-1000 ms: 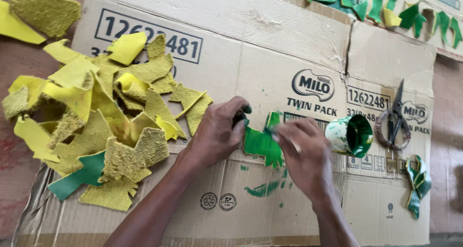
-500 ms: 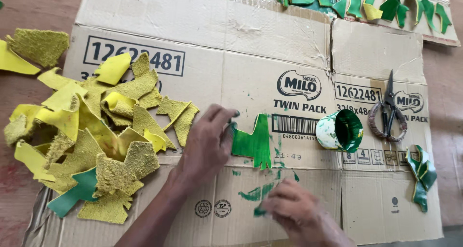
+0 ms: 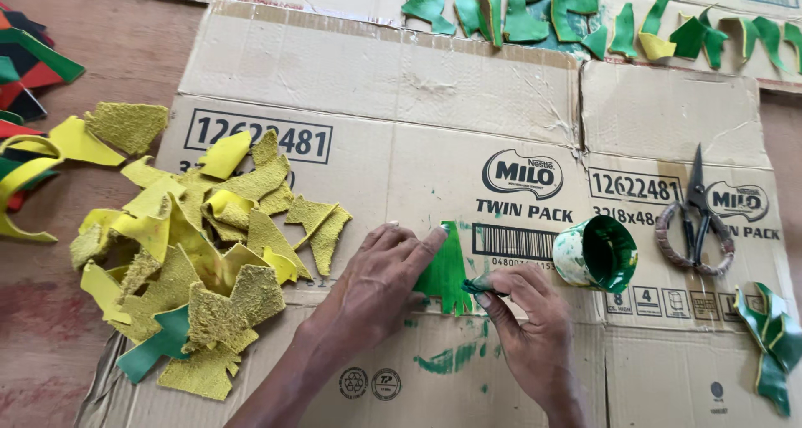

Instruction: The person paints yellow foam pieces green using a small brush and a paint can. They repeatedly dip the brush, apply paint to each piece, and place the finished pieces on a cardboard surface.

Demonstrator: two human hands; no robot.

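Two hands are at work over a flattened brown cardboard sheet spread on the floor. The left hand lies flat and open, fingers stretched forward, pressing down on a green, tooth-edged cutout that sits near the middle of the cardboard, just below the printed barcode. The left forefinger runs along the cutout's left edge and touches it.

The right hand comes in just beside it, thumb and forefinger pinched shut on a small green-stained dauber, its tip right at the lower right edge of the cutout. Whether it is a scrap of sponge or cloth is hard to tell. Green smears streak the cardboard below the two hands.

Just to the right of the right hand, a small cup lies tipped on its side, its mouth facing the camera and its inside coated in green paint. Farther right rest a pair of scissors with wrapped handles, blades pointing away, and beyond them, near the cardboard's right edge, a curled green strip.

Over on the left, a loose heap of yellow scraps covers the cardboard's left side, some smooth, some fuzzy, with one green piece tucked low in the pile. Along the top, a row of green painted pieces lies spread on a second cardboard sheet, well apart from the hands. Red, black and green offcuts peek in at the far left edge.
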